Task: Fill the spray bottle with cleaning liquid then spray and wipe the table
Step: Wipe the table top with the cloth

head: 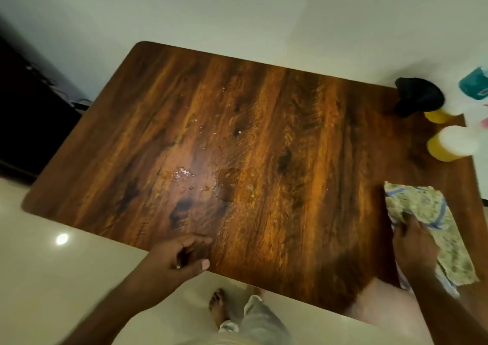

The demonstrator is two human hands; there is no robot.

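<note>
Dark wood-grain table [264,133] fills the view over pale floor tiles, and it is already wet: droplets and a small puddle [182,173] glisten left of centre, well apart from either hand. Over on the right, the right hand [413,244] has its fingers curled onto a patterned cloth [422,212] lying flat near the right edge, gripping it from the near side so most of the fabric stretches away beyond the knuckles and a tail hangs off toward the person. That cloth looks soft, light and floppy, so a bunched handful near the middle should steer it better than a corner, which would just fold over. The left hand [182,255] holds nothing, fingers loosely bent, resting at the near edge of the table. At the far right corner stands the spray bottle [422,101], yellow-bodied with a black head, beside a second yellow bottle [449,144] with a white top, both clear of the cloth. Wiping looks like the step in hand, with the puddle a long sweep to the left.
</note>
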